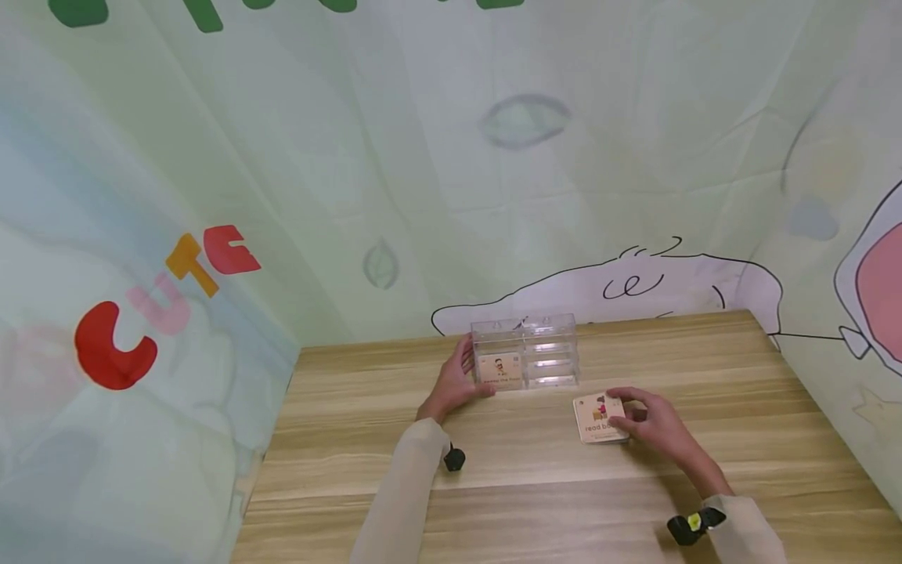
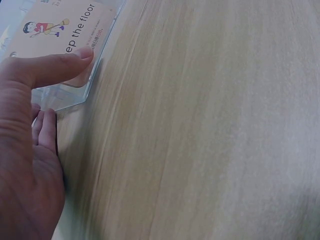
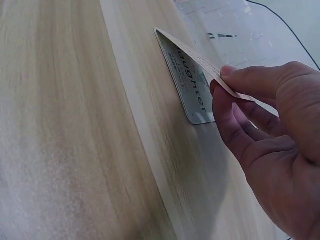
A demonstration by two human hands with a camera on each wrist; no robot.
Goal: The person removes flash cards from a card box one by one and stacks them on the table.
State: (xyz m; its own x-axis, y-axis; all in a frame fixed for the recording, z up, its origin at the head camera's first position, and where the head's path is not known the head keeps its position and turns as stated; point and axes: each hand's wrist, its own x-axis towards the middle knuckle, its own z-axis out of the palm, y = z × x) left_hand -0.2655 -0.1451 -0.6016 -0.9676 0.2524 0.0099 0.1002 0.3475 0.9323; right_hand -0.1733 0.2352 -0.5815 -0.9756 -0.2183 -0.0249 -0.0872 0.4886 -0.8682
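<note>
My left hand grips the left end of a clear plastic box. In the left wrist view the thumb lies across its front, with the other fingers round the side. A "sweep the floor" card stands in the box's left compartment; the right one shows several clear ledges. My right hand pinches the edge of a "read books" card between thumb and fingertips. In the right wrist view this card is tilted up, with a pale green card reading "daughter" under it on the table.
The wood-grain table reaches back to a printed cloth backdrop close behind the box. Black wrist cameras, such as the right one, sit at both cuffs.
</note>
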